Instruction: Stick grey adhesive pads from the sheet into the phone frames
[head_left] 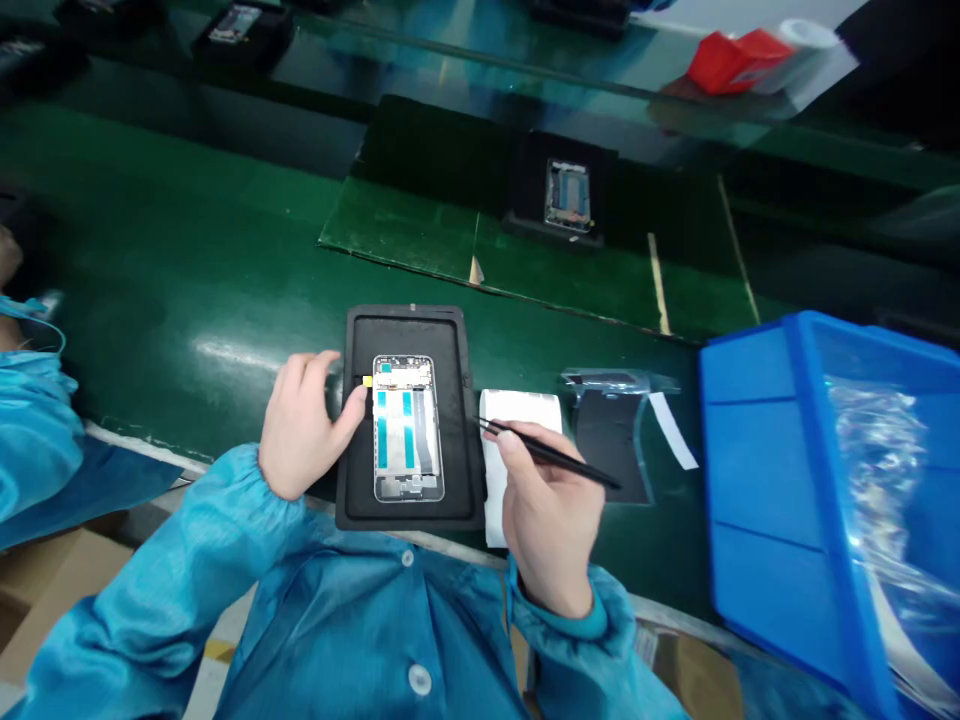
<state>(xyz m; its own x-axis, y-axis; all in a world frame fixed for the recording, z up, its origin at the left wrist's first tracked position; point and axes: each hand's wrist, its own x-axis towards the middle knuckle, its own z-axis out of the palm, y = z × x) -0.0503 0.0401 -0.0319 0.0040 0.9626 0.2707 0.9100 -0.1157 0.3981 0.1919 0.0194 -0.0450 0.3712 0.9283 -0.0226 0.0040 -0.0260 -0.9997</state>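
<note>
An opened phone (396,430) with its inner parts and two blue-green strips showing lies in a black tray (412,322) in front of me. My left hand (304,425) is at the tray's left edge, fingers apart, thumb near a small yellow tab (367,381) on the phone's upper left side; I cannot tell whether they touch. In my right hand (551,510) is a pair of black tweezers (559,455), their tips pointing left by the tray's right edge. Under this hand lies a white sheet or strip (521,405), partly hidden.
At right stands a blue bin (757,470) holding clear plastic. Beside it lie a dark sheet in film (611,440) and a white strip (673,430). Farther back, another opened phone (568,195) rests in a black tray. A co-worker's sleeve (34,430) shows at left.
</note>
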